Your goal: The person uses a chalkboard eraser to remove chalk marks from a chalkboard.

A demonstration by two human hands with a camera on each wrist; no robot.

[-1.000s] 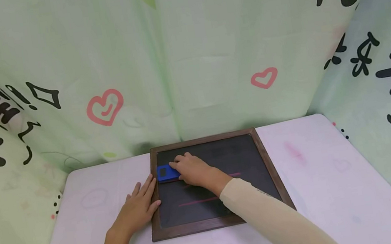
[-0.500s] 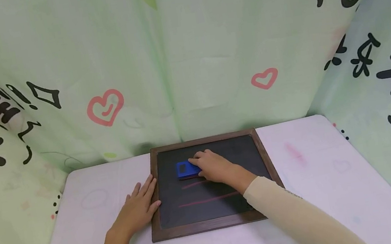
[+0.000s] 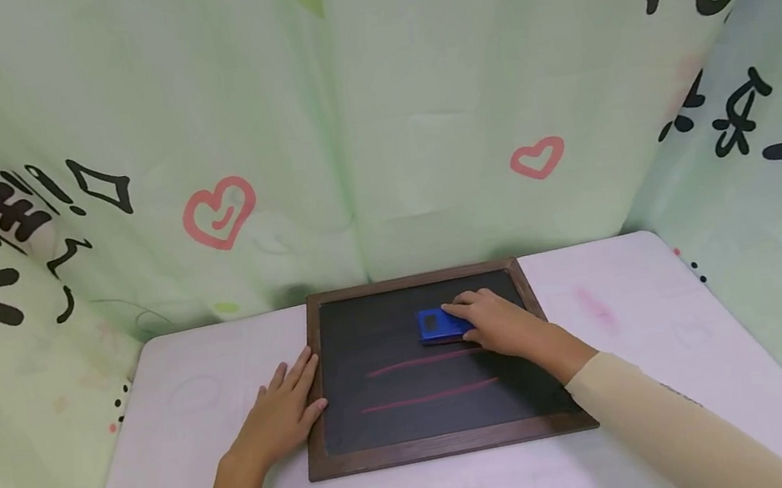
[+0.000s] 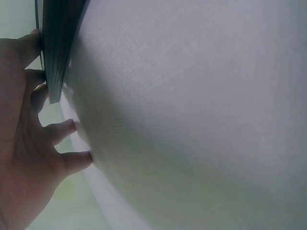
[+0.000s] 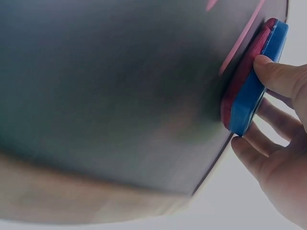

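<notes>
Presently | right hand [image 3: 505, 321]: fingers pinching blue eraser [image 3: 441, 324] | left hand [image 3: 275, 420]: fingers spread, touching blackboard [image 3: 412, 382] left edge | one-sided bracing might let it skid right

room over blackboard [image 3: 374, 331] left of eraser [image 3: 441, 325]

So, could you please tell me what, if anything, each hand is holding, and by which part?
The right hand holds the blue eraser by its sides, toward its right end. The left hand holds nothing; it rests against the wooden frame.
</notes>
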